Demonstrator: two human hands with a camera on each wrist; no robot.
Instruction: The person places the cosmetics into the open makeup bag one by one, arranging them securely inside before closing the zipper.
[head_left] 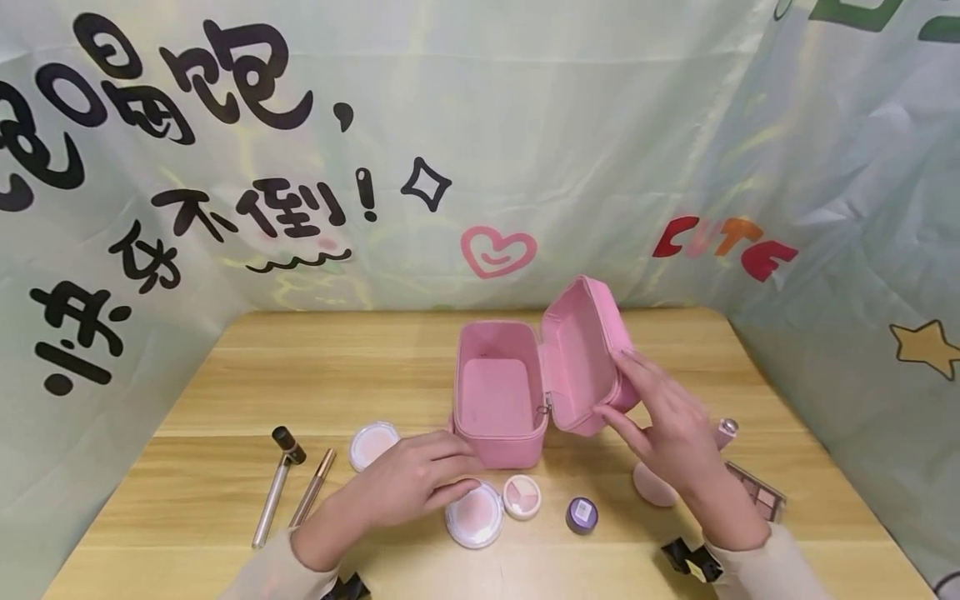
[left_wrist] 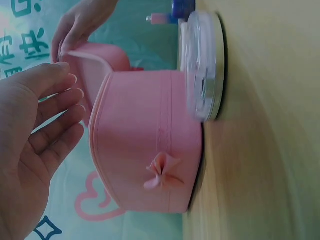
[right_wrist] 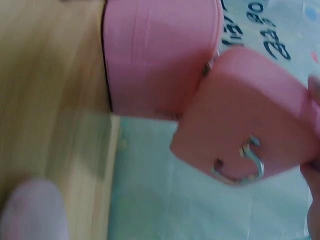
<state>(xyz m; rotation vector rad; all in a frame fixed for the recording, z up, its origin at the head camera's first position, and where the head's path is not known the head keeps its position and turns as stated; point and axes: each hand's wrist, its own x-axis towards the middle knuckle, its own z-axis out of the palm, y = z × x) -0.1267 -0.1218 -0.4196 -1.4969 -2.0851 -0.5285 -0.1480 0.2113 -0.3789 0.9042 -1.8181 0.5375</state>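
Note:
An unzipped pink cosmetic case [head_left: 501, 452] stands on the table, its lid [head_left: 576, 358] swung out to the right. Nothing shows inside it. My right hand [head_left: 667, 425] holds the lid's edge between thumb and fingers. In the right wrist view, a carrying handle [right_wrist: 252, 160] shows on the lid's outer side. My left hand [head_left: 423, 477] hovers by the case's front left corner, over a round compact [head_left: 476, 521]. Its fingers are loosely bent and hold nothing. A pink bow [left_wrist: 162, 171] decorates the case's side in the left wrist view.
Another compact [head_left: 372, 444], a silver stick with a black cap [head_left: 289, 446] and a slim pencil [head_left: 313, 487] lie left. Nearer the middle are a small three-part palette [head_left: 522, 497] and a purple jar [head_left: 582, 515]. A pink puff [head_left: 654, 486] and an eyeshadow palette [head_left: 761, 496] lie right.

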